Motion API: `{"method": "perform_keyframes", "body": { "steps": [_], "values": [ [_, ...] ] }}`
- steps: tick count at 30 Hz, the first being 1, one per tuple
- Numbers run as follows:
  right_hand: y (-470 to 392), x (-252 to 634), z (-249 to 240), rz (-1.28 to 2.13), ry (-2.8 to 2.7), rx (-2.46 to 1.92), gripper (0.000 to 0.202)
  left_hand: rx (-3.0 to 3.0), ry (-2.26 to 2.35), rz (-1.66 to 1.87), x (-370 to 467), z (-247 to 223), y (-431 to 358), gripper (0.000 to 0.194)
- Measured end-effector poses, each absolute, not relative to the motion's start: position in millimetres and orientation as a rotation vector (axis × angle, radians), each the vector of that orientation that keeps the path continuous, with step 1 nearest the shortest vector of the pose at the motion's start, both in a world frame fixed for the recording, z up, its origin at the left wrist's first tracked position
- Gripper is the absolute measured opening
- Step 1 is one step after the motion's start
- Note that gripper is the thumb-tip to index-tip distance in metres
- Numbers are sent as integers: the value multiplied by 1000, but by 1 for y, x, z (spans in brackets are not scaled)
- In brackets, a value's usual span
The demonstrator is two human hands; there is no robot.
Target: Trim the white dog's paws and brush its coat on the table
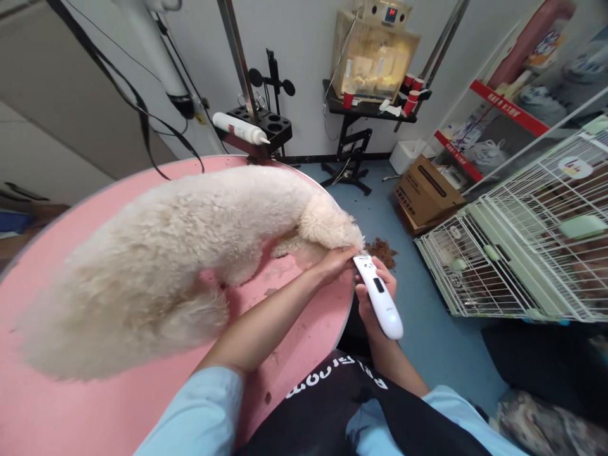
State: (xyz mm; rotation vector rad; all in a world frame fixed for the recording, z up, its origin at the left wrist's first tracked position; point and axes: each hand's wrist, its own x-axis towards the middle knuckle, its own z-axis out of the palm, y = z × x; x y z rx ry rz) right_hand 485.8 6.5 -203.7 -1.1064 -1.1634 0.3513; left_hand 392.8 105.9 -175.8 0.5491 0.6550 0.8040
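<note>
Dog [190, 234]: pinched by left hand [337, 261], seemingly for steadiness. Clipper [379, 296]: gripped by right hand [365, 306], tip directed at dog.

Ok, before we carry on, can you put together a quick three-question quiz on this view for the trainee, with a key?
1. Multiple choice: how is the white clipper held? A) in the left hand only B) in the right hand only C) in both hands
2. Fill in: the left hand touches the pale, curly-furred ____ on the pink table.
3. True or false: the cardboard box stands on the pink table.

Key
1. B, the right hand.
2. Dog.
3. False: the box is off the table, near the wire cage.
</note>
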Motion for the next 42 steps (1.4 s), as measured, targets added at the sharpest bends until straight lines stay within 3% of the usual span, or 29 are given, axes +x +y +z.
{"method": "perform_keyframes", "body": {
  "steps": [4, 11, 22, 28, 34, 42],
  "values": [
    [9, 493, -195, 301, -993, -1036, 49, 583, 640, 846, 395, -179, 108, 53],
    [6, 520, -178, 224, -1370, -1029, 41, 711, 718, 894, 394, -174, 106, 52],
    [14, 533, -197, 18, -1560, -1073, 48, 793, 772, 894, 392, -172, 106, 49],
    [20, 529, -190, 184, -1458, -1061, 50, 793, 746, 886, 393, -172, 107, 49],
    [7, 539, -170, 598, -1474, -1031, 41, 772, 723, 875, 392, -170, 109, 45],
    [-5, 550, -174, 48, -1904, -1055, 35, 818, 742, 909, 394, -172, 108, 36]
  ]
}}
